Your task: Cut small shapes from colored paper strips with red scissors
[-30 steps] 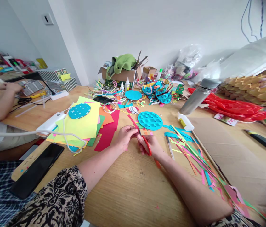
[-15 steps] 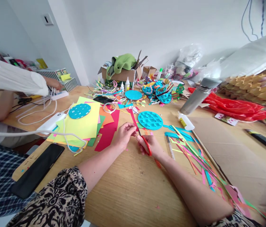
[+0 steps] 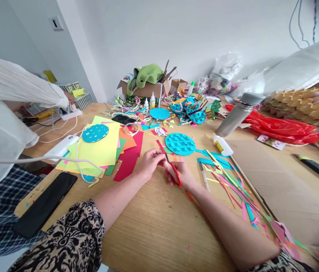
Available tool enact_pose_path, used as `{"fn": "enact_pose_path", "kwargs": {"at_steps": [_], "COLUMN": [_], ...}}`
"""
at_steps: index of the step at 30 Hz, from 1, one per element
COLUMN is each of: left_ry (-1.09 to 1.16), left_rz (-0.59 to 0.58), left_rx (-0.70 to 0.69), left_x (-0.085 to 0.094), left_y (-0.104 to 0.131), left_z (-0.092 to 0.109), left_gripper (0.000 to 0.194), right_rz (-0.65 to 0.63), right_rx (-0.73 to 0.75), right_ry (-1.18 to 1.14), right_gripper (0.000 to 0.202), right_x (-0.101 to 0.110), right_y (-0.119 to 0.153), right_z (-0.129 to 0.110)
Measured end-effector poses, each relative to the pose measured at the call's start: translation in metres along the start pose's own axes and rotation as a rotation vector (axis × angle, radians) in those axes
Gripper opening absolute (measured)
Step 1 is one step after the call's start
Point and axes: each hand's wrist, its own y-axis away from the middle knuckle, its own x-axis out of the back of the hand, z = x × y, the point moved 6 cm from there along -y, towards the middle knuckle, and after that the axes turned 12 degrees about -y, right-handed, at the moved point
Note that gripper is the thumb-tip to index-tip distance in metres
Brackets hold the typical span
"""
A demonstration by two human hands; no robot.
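Note:
My right hand (image 3: 180,175) is wrapped round the red-handled scissors (image 3: 178,175), their dark blades pointing away from me. Beside it, my left hand (image 3: 152,164) is closed in a pinch, its fingertips close to the blades. A narrow red paper strip (image 3: 161,146) reaches out just beyond these fingers; the pinched end is hidden. Past the hands lies a blue paper disc (image 3: 180,144) with a woven-looking surface. Red paper (image 3: 128,162) rests left of my left hand, and small paper scraps are scattered around the scissors.
Yellow sheets (image 3: 102,147) carry a dotted blue disc (image 3: 95,133). A black phone (image 3: 46,204) lies near the left edge. At right are coloured paper strips (image 3: 233,181), a pen (image 3: 204,176), a glue bottle (image 3: 223,146), cardboard (image 3: 278,177) and a steel bottle (image 3: 238,115). A person in white sleeves (image 3: 20,83) is at left.
The red strip's visible length beyond my fingers is shorter, and its far end is nearer my hands. My hands barely moved. At left, the other person's white sleeve has shifted forward and right.

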Motion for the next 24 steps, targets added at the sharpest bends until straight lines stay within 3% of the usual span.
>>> {"fn": "enact_pose_path", "kwargs": {"at_steps": [24], "left_ry": [0.018], "left_rz": [-0.032], "left_rx": [0.021], "left_x": [-0.0022], "left_y": [0.0011], "left_z": [-0.0015], "left_gripper": [0.014], "right_rz": [-0.004], "right_rx": [-0.013], "right_ry": [-0.041], "right_gripper": [0.056], "right_x": [-0.0003], "right_y": [-0.0008], "right_z": [0.0030]}}
